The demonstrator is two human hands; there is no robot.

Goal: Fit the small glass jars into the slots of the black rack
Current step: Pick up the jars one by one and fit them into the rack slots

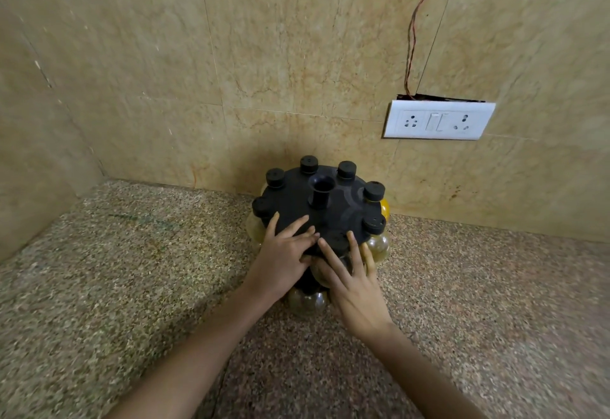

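Pressing on the near rim of the rack [333,217], both hands work at one slot on the side closest to the person. The left hand [284,258] lies flat on the black top disc, fingers spread and gripping nothing, seemingly steadying it. The right hand [355,281] sits just beside it, fingers extended around a jar [330,273] whose black cap [336,239] shows between the two hands at the disc's edge; whether the fingers truly clasp the glass or only push on it cannot be told, since they cover most of it.

Beyond the hands, six more caps stand up around the disc's rim, each apparently seated, with a hollow post [321,192] rising at the centre. To the right of the right hand, a clear jar [378,247] hangs under the rim, and farther back an amber one [385,209] peeks out. Below the hands, near the wrists, another jar [307,301] sits on a lower tier. The rack rests on the speckled desk [132,270], close to the wall.

Judging by this, the step in hand is seating the near jar, and the top ring looks almost full. The next move likely calls for a firm inward push on the jar's neck while the left hand keeps the rack from turning or sliding, then a check that the cap sits level with its neighbours.
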